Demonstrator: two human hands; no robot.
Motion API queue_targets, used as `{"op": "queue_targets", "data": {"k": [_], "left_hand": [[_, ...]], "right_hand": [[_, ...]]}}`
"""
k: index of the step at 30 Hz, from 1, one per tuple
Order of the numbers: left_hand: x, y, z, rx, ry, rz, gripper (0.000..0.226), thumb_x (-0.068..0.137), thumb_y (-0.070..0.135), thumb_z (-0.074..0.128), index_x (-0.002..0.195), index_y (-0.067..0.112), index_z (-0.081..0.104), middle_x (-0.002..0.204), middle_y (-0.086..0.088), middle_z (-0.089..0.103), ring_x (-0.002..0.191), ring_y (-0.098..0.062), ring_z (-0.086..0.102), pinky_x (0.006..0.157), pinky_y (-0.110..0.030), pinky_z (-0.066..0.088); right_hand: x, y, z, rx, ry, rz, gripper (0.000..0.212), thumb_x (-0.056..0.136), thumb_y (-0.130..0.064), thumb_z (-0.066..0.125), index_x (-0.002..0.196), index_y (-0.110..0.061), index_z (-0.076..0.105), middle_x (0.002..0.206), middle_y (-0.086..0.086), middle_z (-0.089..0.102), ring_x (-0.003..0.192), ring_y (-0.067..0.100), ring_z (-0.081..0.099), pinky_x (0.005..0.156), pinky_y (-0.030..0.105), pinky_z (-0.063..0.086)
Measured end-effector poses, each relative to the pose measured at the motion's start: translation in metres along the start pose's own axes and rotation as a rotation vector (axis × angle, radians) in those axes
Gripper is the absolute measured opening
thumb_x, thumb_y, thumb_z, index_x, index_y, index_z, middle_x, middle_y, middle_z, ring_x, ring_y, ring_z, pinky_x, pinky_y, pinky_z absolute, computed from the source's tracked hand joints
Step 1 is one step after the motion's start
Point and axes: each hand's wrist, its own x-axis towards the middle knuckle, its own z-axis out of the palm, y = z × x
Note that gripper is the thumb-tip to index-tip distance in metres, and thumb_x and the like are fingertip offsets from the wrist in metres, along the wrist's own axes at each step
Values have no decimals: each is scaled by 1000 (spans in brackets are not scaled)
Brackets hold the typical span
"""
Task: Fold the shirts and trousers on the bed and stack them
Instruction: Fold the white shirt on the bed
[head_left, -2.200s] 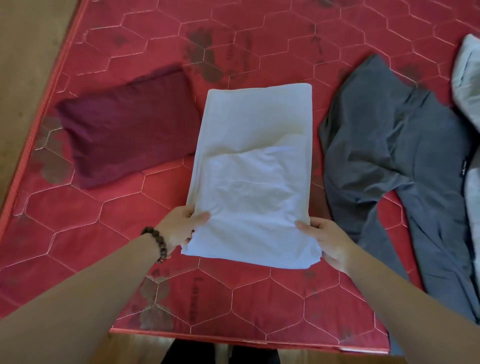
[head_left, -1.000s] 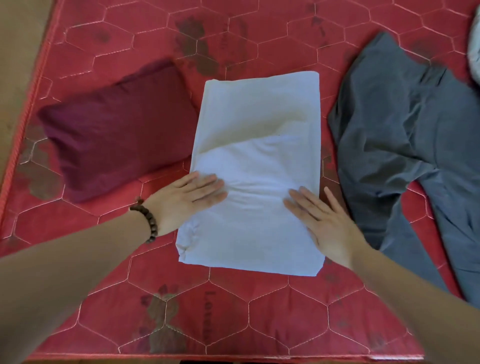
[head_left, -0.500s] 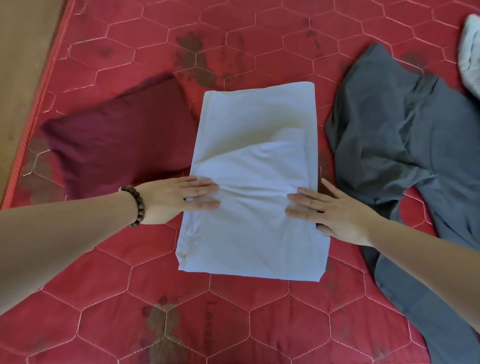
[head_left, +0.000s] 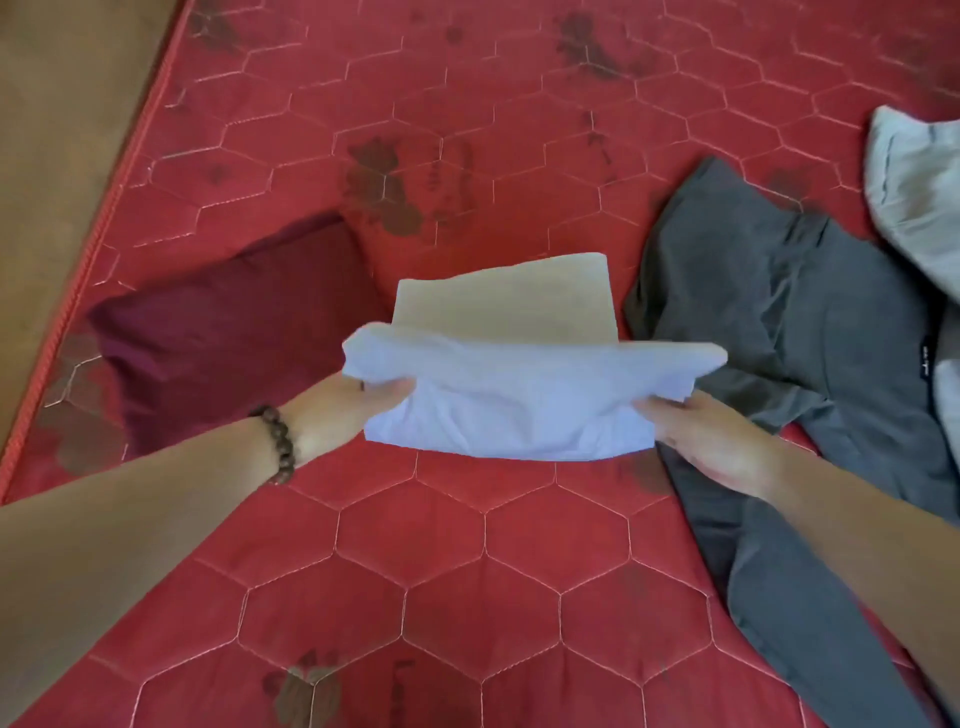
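At nine o'clock lies a maroon pillow (head_left: 228, 317) on the red mattress (head_left: 483, 587). The left hand (head_left: 353, 410) and right hand (head_left: 696, 441) each grip a side of the white shirt (head_left: 509, 374) at the centre, its near half lifted. This looks like the last fold: next the raised edge should travel toward twelve o'clock and land squarely. Its long axis runs six to twelve. Grey trousers (head_left: 779, 332) wait at three o'clock.

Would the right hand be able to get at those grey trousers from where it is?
Probably yes, though not this instant. The right hand hovers just above the grey trousers with nothing between them, but its fingers grip the white folded shirt, shared with the left hand. It must let go first.
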Motion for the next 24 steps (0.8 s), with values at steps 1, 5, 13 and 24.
{"op": "queue_targets", "data": {"k": [1,5,13,24], "left_hand": [[5,13,2,-222,-23,-23,60,77,59,59,123,20,61,122,4,66,115,-14,61,101,-36,44],[28,40,29,-507,167,-175,51,85,43,68,116,3,64,113,-13,68,106,-33,65,96,-49,49],[24,25,58,-405,611,0,17,95,24,50,87,19,64,92,1,67,85,-16,61,79,-35,49],[24,44,57,341,1061,73,16,89,16,52,103,10,57,95,-3,58,87,-24,52,71,-36,43]], "right_hand": [[5,-8,-3,141,32,-9,29,99,-31,51,117,-13,63,117,2,69,108,17,66,92,33,50],[33,-23,5,273,277,-1,40,97,-36,53,118,-4,62,107,12,69,100,31,65,87,42,52],[48,-41,22,12,529,-305,18,98,-22,46,105,-19,62,91,-6,65,85,9,59,72,27,48],[68,-44,33,-381,892,-179,23,93,-24,53,113,-13,50,109,8,54,92,31,55,79,44,48]]}}
